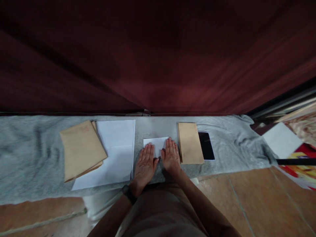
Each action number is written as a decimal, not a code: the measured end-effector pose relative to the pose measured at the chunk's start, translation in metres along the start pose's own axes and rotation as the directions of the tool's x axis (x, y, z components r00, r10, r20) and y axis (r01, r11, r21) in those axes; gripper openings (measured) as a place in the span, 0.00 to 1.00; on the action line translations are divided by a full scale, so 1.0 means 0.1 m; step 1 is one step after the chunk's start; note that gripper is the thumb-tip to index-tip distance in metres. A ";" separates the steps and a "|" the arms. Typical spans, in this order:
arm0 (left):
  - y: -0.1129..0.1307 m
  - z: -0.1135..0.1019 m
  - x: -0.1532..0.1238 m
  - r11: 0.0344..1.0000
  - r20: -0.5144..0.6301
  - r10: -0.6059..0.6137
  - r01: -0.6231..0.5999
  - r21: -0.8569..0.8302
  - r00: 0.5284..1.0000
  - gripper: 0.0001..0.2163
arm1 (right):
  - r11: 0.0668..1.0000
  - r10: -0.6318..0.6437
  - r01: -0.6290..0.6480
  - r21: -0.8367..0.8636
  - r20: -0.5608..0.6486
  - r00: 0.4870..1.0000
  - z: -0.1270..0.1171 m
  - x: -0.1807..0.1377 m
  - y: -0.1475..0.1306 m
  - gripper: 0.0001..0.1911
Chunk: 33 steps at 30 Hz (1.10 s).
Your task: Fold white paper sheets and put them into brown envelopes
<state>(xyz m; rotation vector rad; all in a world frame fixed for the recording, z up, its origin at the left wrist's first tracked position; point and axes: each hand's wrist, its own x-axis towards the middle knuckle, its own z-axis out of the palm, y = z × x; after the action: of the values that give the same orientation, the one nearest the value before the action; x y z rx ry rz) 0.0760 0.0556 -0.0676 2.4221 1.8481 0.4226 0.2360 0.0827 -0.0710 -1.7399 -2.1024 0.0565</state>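
Both my hands lie flat, fingers together and stretched out, on a small folded white paper (156, 143) in the middle of a grey cloth (29, 158). My left hand (145, 163) covers the paper's lower left part. Over the paper's right edge rests my right hand (171, 154), next to a stack of narrow brown envelopes (190, 148). Neither hand grips anything. A dark band sits on my left wrist.
Left of my hands lie white sheets (116, 154) with larger brown envelopes (81, 149) on top. A black phone (206, 145) lies right of the narrow envelopes. A dark red curtain (158, 56) hangs behind. Tiled floor (259, 200), another white sheet (281, 140) and coloured paper are at right.
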 end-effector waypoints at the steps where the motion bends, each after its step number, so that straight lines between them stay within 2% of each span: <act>1: 0.00 -0.01 0.00 1.000 0.005 0.004 -0.004 0.003 1.000 0.31 | 1.000 -0.022 0.022 0.009 0.012 1.000 -0.02 0.00 -0.02 0.32; 6: -0.02 -0.04 -0.02 0.997 0.052 0.065 -0.067 0.031 0.997 0.28 | 0.967 -0.240 0.226 0.119 0.119 0.963 -0.09 -0.04 -0.18 0.29; 8: -0.03 -0.05 -0.03 0.997 0.054 0.070 -0.072 0.038 0.996 0.28 | 0.957 -0.277 0.260 0.133 0.130 0.952 -0.09 -0.08 -0.21 0.30; 24: -0.12 -0.08 -0.20 0.998 -0.068 -0.020 0.016 -0.054 0.998 0.36 | 0.981 -0.184 0.189 -0.043 0.110 0.977 -0.12 -0.23 0.01 0.40; 29: -0.11 -0.08 -0.21 0.998 -0.059 -0.041 0.039 -0.048 0.997 0.36 | 0.980 -0.190 0.194 -0.039 0.088 0.978 -0.17 -0.33 0.04 0.40; 33: -0.02 -0.09 -0.15 0.997 -0.051 -0.065 0.064 -0.033 0.997 0.34 | 0.983 -0.176 0.179 -0.035 0.082 0.981 -0.19 -0.37 0.04 0.40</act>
<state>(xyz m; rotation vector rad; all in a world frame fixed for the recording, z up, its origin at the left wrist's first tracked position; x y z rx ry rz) 0.0680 0.0407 -0.0619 2.3459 1.9194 0.5111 0.2513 0.0440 -0.0648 -1.5899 -2.3234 0.0298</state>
